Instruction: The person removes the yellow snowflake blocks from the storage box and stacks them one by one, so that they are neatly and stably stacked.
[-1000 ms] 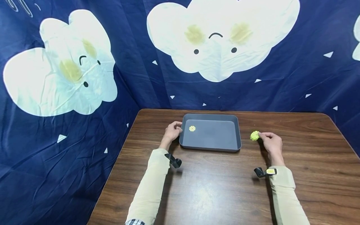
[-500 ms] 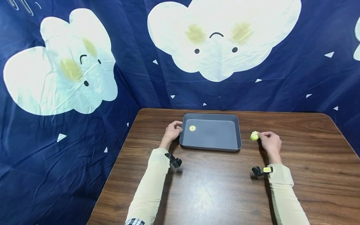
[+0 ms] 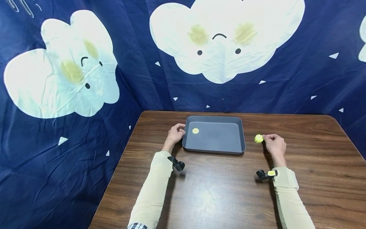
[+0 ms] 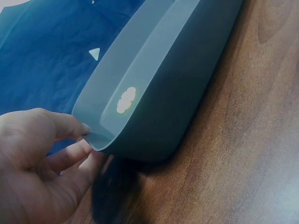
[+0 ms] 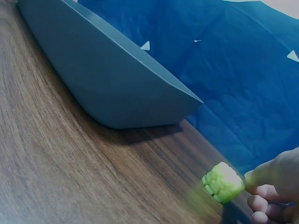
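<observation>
A grey rectangular baking tray [image 3: 217, 136] stands on the table. My left hand [image 3: 175, 133] pinches the rim at its left short side; in the left wrist view the fingers [image 4: 70, 128] lie at the tray's corner. Inside the tray, near its left wall, lies a flat pale-yellow flower-shaped piece [image 3: 195, 130]. To the right of the tray, my right hand [image 3: 275, 145] pinches a thick yellow-green flower-shaped piece [image 3: 258, 138] between thumb and fingertips. Its scalloped, ridged side [image 5: 223, 182] shows in the right wrist view, close over the wood.
The brown wooden table [image 3: 206, 187] ends at the back against a dark blue curtain [image 3: 134, 41] printed with white clouds. Another side of that curtain hangs along the left. A black wrist camera [image 3: 178, 165] juts from the left sleeve, and another [image 3: 263, 175] from the right.
My right wrist has shifted slightly to the left, while the fingers keep their pinch on the yellow-green flower-shaped piece. The left hand and the tray stay where they were.
</observation>
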Demonstrator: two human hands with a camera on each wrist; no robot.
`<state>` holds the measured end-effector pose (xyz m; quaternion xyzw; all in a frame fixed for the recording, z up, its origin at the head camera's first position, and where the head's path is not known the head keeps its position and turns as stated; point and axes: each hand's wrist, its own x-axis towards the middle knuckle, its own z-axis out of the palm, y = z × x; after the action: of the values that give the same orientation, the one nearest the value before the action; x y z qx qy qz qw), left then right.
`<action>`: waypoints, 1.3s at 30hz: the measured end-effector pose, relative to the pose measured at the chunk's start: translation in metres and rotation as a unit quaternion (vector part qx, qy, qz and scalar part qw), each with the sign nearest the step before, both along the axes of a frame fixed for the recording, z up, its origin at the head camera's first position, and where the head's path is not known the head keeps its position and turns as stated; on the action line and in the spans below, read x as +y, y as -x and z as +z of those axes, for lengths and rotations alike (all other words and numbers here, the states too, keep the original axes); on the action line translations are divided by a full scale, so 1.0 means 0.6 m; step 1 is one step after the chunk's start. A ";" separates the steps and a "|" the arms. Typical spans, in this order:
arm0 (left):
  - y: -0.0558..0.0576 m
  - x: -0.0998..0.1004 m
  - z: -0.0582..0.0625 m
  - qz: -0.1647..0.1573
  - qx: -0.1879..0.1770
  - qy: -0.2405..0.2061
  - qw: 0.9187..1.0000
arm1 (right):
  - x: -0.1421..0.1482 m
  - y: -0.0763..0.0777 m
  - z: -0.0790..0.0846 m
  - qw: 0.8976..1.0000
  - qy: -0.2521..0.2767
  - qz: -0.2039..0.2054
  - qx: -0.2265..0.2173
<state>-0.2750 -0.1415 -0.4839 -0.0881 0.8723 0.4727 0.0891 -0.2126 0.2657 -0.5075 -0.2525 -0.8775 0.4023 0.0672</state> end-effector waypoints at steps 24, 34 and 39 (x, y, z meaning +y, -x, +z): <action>-0.004 -0.003 -0.001 -0.001 -0.004 -0.009 1.000 | -0.051 0.003 0.050 0.997 -0.005 0.039 0.061; -0.002 -0.001 0.002 0.000 0.002 -0.005 1.000 | -0.108 0.026 0.056 0.991 0.004 0.085 0.107; -0.002 -0.001 0.001 0.001 0.001 -0.006 1.000 | -0.141 0.036 0.057 0.986 0.006 0.115 0.122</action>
<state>-0.2738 -0.1420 -0.4836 -0.0880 0.8696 0.4777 0.0888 -0.2340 0.1809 -0.4733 -0.0992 -0.8838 0.4399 0.1250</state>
